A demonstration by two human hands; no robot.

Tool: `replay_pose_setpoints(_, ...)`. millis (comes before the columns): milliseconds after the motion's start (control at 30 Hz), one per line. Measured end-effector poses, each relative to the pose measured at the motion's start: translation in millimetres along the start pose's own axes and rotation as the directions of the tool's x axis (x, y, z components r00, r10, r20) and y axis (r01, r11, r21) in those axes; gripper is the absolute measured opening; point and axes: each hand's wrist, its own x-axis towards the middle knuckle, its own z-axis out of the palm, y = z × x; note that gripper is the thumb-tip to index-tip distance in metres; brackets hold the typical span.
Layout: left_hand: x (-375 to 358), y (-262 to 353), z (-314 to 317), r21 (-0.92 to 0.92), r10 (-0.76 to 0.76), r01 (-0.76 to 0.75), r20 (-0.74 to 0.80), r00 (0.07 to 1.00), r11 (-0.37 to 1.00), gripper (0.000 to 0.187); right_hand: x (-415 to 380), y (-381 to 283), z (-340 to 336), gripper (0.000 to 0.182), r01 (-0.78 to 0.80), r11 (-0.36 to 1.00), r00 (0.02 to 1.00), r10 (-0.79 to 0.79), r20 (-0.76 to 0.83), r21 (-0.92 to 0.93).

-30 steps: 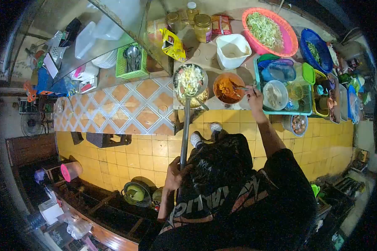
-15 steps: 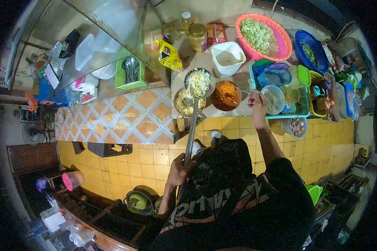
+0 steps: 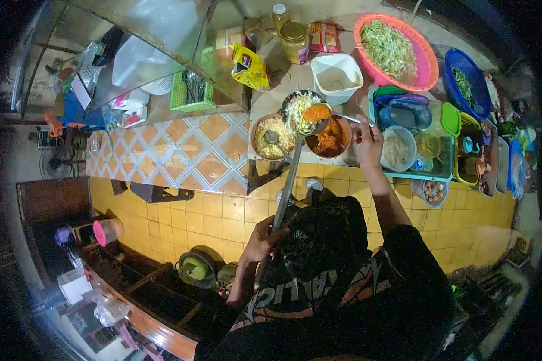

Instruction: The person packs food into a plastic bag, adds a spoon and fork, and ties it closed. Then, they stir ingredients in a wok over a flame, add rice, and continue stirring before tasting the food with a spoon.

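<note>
My left hand (image 3: 264,242) grips the long metal handle of a ladle (image 3: 290,180). The ladle's bowl holds shredded vegetables (image 3: 298,111) above the counter. In my right hand (image 3: 367,139) is a spoon (image 3: 346,118), its bowl full of orange-red paste (image 3: 316,113) over the ladle. Below it stands a bowl of red-orange paste (image 3: 329,137). Left of that, a bowl of pale yellow crumbly food (image 3: 272,138) has a spoon in it.
Behind are a white square tub (image 3: 336,75), a yellow packet (image 3: 249,67), a jar (image 3: 295,43) and a pink basin of shredded vegetables (image 3: 424,66). At the right stands a teal crate (image 3: 424,175) of containers. A green basket (image 3: 193,107) holds cutlery.
My right hand has brought the spoon, now loaded with orange-red paste, up over the ladle. The ladle's bowl has shifted slightly right. The whole view has also shifted a little.
</note>
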Motion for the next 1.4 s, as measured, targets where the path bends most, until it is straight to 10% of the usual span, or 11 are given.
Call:
replay_pose_setpoints(233,-9,14,39,-0.284,-0.103,0.087,-0.041,0.994,0.955,0.027,13,-3,-12,0.027,0.158,0.967,0.969,-0.113,0.220,-0.201)
replay_pose_setpoints(567,-19,17,83,-0.518,-0.017,-0.060,-0.142,0.990,0.853,0.017,18,-6,-14,0.027,-0.023,0.998,0.987,0.033,0.157,-0.061)
replay_pose_setpoints(1400,-49,-81,248,-0.576,0.107,-0.252,-0.274,0.956,0.778,0.012,-8,-40,-74,0.028,-0.077,0.996,0.897,0.091,0.432,-0.050)
